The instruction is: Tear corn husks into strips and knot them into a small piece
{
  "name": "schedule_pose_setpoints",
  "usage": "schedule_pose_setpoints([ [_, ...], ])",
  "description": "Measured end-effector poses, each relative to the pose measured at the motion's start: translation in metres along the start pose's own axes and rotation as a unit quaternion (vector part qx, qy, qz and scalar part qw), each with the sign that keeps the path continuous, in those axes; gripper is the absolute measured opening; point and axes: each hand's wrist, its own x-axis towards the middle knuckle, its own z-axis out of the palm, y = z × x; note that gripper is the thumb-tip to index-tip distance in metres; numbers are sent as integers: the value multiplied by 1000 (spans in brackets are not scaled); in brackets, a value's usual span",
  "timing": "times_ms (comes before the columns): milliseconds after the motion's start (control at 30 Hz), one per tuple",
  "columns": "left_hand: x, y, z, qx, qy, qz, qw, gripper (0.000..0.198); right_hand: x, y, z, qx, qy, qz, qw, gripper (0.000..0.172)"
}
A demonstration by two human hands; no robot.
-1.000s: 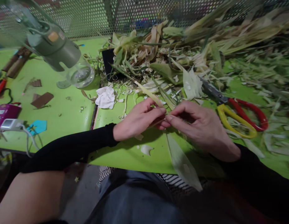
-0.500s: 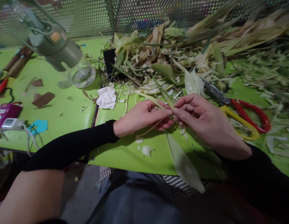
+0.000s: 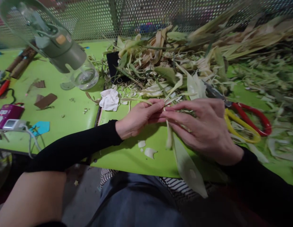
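My left hand (image 3: 138,118) and my right hand (image 3: 203,129) meet fingertip to fingertip over the green table (image 3: 73,110), both pinched on a thin pale husk strip (image 3: 169,137) that hangs down between them. A broad pale leaf (image 3: 188,164) lies under my right hand and pokes past the table's front edge. Just beyond the fingers starts a big heap of green and dry husks (image 3: 175,60).
Red and yellow scissors (image 3: 243,121) lie right of my right hand. A crumpled white tissue (image 3: 110,99) and a clear bottle with a grey-green lid (image 3: 63,53) are at the left. Brown card scraps (image 3: 45,100), a purple device (image 3: 6,113) and a perforated screen (image 3: 137,15) are around.
Both hands shifted a little left and closer together. The strip, earlier slanting between the fingers, now hangs down from the pinch.
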Motion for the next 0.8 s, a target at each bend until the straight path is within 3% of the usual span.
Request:
schedule_pose_setpoints([
  [200, -1, 2, 2, 12, 2, 20, 1000, 9, -2, -3, 6, 41, 31, -123, 991, 31],
  [367, 2, 7, 0, 4, 38, 60, 997, 12, -3, -17, 4, 66, 3, -205, 977, 33],
  [467, 2, 7, 0, 2, 17, 41, 999, 16, -3, -13, 2, 12, 46, -104, 993, 40],
  [567, 1, 3, 0, -4, 3, 30, 1000, 17, -2, -7, 2, 8, 8, -20, 1000, 44],
  [667, -1, -3, 0, -6, -11, 24, 1000, 13, -2, -6, 3, 69, -33, -1, 997, 34],
  [800, -2, -10, -3, 14, -44, 9, 999, 16, -4, -10, 5, 88, -20, -61, 994, 33],
])
